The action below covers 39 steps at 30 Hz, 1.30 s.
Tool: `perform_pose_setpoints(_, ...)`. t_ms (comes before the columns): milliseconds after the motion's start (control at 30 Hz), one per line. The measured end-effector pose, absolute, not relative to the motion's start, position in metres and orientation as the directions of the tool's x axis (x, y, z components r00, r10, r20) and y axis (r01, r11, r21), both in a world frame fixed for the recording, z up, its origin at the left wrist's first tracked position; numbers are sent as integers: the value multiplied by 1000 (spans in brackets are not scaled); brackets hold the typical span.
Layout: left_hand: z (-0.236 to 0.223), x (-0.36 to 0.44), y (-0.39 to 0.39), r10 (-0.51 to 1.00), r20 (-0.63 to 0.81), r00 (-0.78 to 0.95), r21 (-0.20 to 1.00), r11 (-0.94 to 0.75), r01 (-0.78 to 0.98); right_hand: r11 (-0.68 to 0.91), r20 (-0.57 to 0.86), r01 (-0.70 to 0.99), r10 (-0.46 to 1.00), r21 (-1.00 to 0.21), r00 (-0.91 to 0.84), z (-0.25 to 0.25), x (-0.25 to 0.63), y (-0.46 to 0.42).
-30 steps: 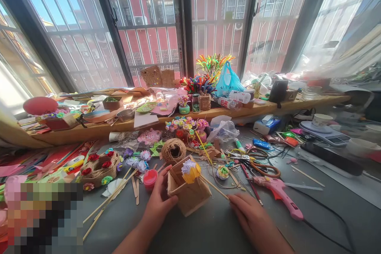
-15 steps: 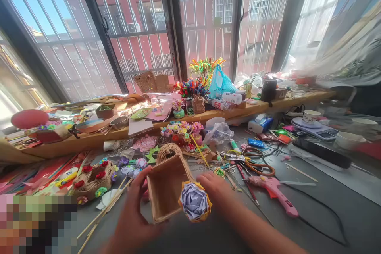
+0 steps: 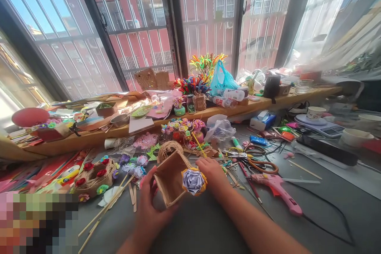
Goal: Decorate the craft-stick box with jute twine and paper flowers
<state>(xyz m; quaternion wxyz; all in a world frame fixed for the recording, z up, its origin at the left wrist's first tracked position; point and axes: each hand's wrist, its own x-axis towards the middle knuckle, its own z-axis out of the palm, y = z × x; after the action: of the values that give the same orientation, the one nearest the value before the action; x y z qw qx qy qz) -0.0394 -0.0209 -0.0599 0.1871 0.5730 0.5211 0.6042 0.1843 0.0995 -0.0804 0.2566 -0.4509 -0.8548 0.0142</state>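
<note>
My left hand (image 3: 153, 202) grips a square box (image 3: 171, 178) made of thin wooden strips, tilted so that its open top faces me. Against the box's right side sits a folded paper flower (image 3: 193, 181), pale lavender inside with yellow-orange outer petals. My right hand (image 3: 212, 174) is closed just behind the flower; the stick it held earlier is hidden now behind the bloom and the fingers. A ball of twine (image 3: 170, 150) lies directly beyond the box.
A pink glue gun (image 3: 279, 190) with a trailing cord lies at right, near scissors (image 3: 262, 162). Thin sticks (image 3: 104, 210) and a twine-wrapped box with red flowers (image 3: 95, 176) are at left. A long wooden ledge (image 3: 253, 105) holds clutter along the window.
The flower's head has turned from pointing away to facing me, as my right hand moved up to the box's right side. The box has tipped its opening toward me.
</note>
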Motion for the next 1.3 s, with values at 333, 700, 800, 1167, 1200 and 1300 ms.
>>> perform_pose_setpoints(333,-70,-39,-18,837,451,-309,873,-341,349,537,311,823,826,-186,-469,-83,187,101)
perform_pose_setpoints(700,-77,-40,-18,842,450,-298,878,-355,322,530,317,832,827,-165,-463,-86,188,100)
perform_pose_setpoints(800,-78,-40,-18,841,454,-295,878,-365,310,524,322,836,829,-164,-456,-90,187,101)
perform_pose_setpoints(1167,-83,-39,-20,818,487,-307,857,-378,351,541,345,822,817,-181,-462,-89,191,102)
perform_pose_setpoints(1200,-83,-38,-20,812,497,-307,850,-384,361,546,350,817,814,-185,-464,-88,191,101)
perform_pose_setpoints(1300,-83,-38,-22,802,518,-298,835,-400,378,554,367,809,807,-197,-463,-86,190,100)
